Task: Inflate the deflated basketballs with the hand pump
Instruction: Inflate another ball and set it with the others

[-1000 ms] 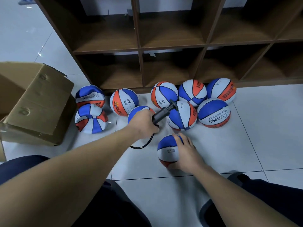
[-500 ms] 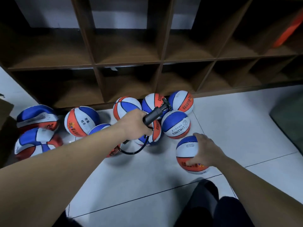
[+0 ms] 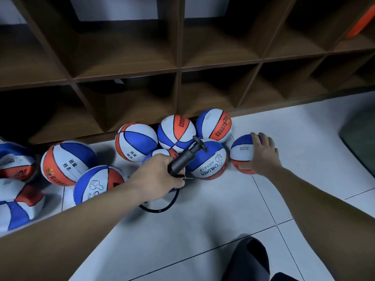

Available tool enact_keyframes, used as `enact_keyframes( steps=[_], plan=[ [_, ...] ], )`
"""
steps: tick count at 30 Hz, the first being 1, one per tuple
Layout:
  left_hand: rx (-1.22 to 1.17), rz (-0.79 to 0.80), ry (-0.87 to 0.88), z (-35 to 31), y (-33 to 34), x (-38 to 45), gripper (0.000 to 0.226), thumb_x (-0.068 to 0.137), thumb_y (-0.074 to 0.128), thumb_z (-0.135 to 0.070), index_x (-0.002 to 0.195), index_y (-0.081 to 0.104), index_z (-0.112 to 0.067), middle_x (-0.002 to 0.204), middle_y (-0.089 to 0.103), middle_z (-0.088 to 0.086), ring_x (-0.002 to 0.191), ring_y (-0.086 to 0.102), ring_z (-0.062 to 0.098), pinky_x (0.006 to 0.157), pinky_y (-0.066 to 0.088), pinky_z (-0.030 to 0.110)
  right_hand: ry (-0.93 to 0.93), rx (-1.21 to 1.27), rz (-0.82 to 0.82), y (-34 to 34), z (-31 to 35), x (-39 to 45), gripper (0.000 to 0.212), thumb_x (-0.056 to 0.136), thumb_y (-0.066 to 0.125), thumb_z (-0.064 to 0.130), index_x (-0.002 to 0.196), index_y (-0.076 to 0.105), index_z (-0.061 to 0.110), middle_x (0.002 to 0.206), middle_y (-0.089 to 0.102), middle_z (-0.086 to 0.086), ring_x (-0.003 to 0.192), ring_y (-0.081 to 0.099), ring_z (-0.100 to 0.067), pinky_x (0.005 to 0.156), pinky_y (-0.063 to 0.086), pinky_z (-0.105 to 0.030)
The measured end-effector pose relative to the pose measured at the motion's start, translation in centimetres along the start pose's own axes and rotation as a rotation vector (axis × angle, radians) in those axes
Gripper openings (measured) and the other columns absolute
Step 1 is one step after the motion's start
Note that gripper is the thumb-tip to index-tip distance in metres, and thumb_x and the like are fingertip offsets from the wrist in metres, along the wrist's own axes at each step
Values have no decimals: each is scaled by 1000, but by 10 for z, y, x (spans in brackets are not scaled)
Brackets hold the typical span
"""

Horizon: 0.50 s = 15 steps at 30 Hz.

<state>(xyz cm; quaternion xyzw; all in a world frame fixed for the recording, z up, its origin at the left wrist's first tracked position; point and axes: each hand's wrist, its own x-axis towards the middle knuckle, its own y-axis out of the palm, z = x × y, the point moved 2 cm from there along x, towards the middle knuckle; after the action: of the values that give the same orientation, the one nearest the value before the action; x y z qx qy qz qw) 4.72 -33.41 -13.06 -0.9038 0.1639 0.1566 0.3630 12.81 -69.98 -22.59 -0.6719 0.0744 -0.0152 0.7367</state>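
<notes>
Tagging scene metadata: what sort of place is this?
Likely a school or kindergarten sports storeroom: wooden cubby shelves on a white tiled floor, and many small basketballs, one printed CHILDREN.

Head camera (wide-angle) looks down, seemingly close, at floor [image 3: 203, 230].
</notes>
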Motion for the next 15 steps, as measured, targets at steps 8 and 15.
enact_keyframes(
  steps=[8, 15],
  plan=[
    [-7, 47, -30, 9, 8, 22, 20, 80, 85, -30, 86, 69, -21, 74, 76, 3, 68, 76, 25, 70, 65, 51, -69, 109, -21, 32, -16, 25, 138, 53, 97, 65, 161, 27, 16, 160, 38, -12, 146, 37, -39, 114, 45, -62],
    [37, -35, -2, 17, -13, 20, 23, 80, 87, -27, 81, 65, -18, 71, 68, 5, 60, 65, 20, 52, 48, 28, -123, 51, -18, 0, 12, 17, 112, 70, 97, 40, 160, 38, 10, 162, 40, -20, 151, 35, -43, 119, 37, -59]
  ],
)
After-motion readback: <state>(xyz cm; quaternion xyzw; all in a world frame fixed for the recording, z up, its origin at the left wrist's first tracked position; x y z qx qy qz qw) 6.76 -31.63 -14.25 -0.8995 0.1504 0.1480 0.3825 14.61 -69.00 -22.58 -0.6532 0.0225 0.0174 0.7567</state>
